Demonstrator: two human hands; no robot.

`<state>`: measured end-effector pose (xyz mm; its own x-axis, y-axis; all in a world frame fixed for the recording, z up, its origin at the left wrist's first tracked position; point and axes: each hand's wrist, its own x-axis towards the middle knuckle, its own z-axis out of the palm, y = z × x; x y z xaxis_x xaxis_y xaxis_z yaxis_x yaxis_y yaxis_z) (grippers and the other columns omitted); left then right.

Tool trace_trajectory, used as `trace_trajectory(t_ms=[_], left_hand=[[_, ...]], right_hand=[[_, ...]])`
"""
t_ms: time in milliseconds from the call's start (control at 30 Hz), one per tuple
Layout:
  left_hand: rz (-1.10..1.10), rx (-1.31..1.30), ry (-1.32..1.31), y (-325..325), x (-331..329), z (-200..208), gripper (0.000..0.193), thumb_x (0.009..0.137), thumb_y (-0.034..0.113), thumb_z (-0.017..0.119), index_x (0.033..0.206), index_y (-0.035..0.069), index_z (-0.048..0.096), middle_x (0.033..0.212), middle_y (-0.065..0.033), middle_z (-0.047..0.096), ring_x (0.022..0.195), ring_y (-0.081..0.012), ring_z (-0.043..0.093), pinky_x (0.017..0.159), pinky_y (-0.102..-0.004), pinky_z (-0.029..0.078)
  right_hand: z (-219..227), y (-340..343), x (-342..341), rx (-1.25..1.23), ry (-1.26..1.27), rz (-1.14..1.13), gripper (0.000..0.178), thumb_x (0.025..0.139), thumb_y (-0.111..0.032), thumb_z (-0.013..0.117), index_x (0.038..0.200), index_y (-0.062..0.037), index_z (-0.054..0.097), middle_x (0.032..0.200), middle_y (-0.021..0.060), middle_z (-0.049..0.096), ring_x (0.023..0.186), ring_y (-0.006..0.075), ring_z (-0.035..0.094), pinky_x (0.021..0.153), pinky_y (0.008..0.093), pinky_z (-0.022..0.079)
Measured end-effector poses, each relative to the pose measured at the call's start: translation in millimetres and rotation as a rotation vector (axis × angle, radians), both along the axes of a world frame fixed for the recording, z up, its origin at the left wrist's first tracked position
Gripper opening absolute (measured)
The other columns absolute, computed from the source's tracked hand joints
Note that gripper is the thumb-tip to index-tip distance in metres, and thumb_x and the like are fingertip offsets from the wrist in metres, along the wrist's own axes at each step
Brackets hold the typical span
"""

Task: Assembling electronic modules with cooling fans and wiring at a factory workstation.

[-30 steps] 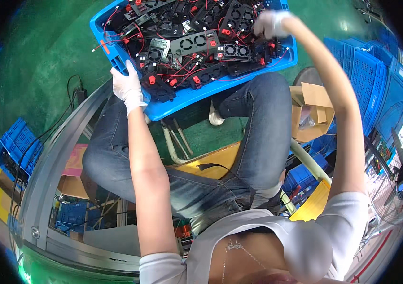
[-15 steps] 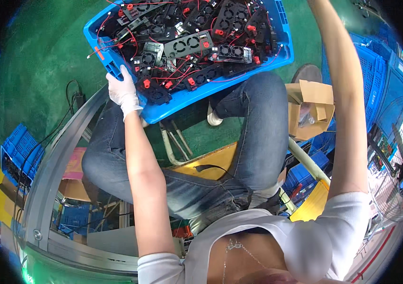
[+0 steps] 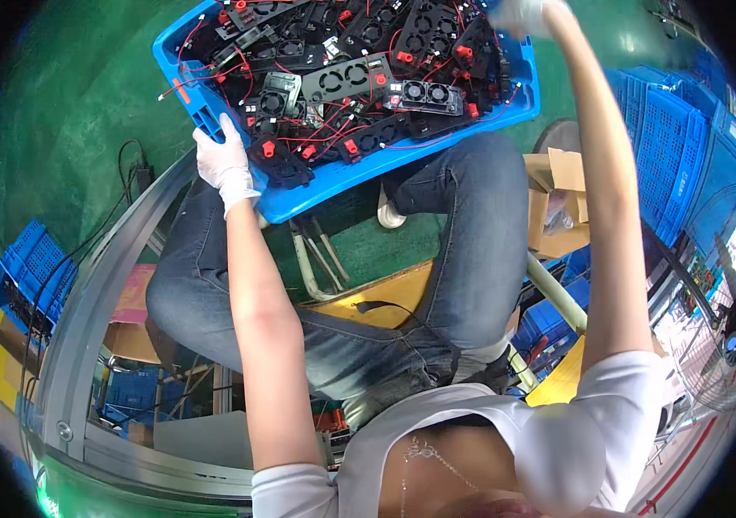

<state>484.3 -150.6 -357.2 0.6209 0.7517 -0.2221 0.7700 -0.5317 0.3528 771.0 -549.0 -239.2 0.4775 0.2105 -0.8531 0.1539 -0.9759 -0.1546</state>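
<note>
A blue plastic bin (image 3: 320,198) rests against my knees, heaped with black fan units (image 3: 347,78) that have red plugs and thin red wires. Some of the units have a clear plastic part. My left hand (image 3: 223,161), in a white glove, grips the bin's near left corner, its thumb raised along the outer wall. At the far right of the bin, by its rim, is my right hand (image 3: 525,15), also gloved. It is smeared by motion and partly cut off by the picture's edge, so its fingers cannot be made out.
An open cardboard box (image 3: 558,207) stands right of my right knee. Blue crates (image 3: 662,155) are stacked at the right, near a fan (image 3: 735,341). A grey metal frame rail (image 3: 100,302) runs along my left. Another blue crate (image 3: 35,272) sits farther left.
My right hand has come into view, moving down and left to the bin's far right side. The left hand stays on the bin's corner.
</note>
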Motion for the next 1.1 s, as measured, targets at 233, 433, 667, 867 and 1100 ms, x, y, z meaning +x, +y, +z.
trace_trajectory(t_ms=[233,433,667,867,1100], left_hand=[[-0.010,-0.066,-0.021,-20.6,9.1,4.0,0.046,0.085,0.050,0.053,0.099,0.007,0.057,0.087,-0.0189,0.067,0.081,-0.0386,0.064,0.074,-0.0469,0.048],[-0.010,-0.023,0.017,-0.8,-3.7,2.4,0.044,0.087,0.050,0.051,0.097,0.007,0.055,0.082,-0.0184,0.066,0.075,-0.0377,0.064,0.069,-0.0474,0.048],[-0.005,0.014,0.018,10.1,-14.4,-3.1,0.043,0.086,0.049,0.052,0.096,0.007,0.055,0.080,-0.0177,0.066,0.074,-0.0375,0.064,0.068,-0.0467,0.049],[-0.058,0.006,-0.039,-14.7,7.7,-12.1,0.044,0.086,0.049,0.053,0.095,0.006,0.054,0.081,-0.0185,0.066,0.074,-0.0380,0.064,0.067,-0.0470,0.049],[-0.046,0.007,-0.022,-12.7,5.4,-5.5,0.044,0.085,0.050,0.053,0.095,0.007,0.053,0.080,-0.0198,0.066,0.074,-0.0386,0.064,0.068,-0.0473,0.050]], right_hand=[[-77.0,-77.1,-105.1,-0.312,-0.512,-0.046,0.039,0.083,-0.032,0.060,0.104,0.0005,0.056,0.105,0.0242,0.062,0.101,0.0366,0.060,0.086,0.0437,0.049],[13.7,5.9,-73.3,-0.096,-0.499,-0.094,0.035,0.074,-0.024,0.054,0.093,0.0043,0.064,0.093,0.0290,0.062,0.092,0.0403,0.061,0.083,0.0455,0.048],[80.8,123.2,43.5,0.736,-1.176,-0.345,0.055,0.080,-0.030,0.063,0.120,0.0046,0.051,0.103,0.0229,0.064,0.093,0.0297,0.062,0.080,0.0341,0.048],[71.8,201.7,42.5,0.827,-1.125,-0.027,0.038,0.082,-0.028,0.060,0.109,-0.0013,0.054,0.100,0.0228,0.060,0.093,0.0366,0.058,0.081,0.0393,0.047],[-82.8,261.8,-95.5,0.892,-0.424,0.631,0.059,0.076,-0.050,0.062,0.113,-0.0042,0.060,0.110,0.0154,0.057,0.105,0.0317,0.053,0.092,0.0401,0.043]])
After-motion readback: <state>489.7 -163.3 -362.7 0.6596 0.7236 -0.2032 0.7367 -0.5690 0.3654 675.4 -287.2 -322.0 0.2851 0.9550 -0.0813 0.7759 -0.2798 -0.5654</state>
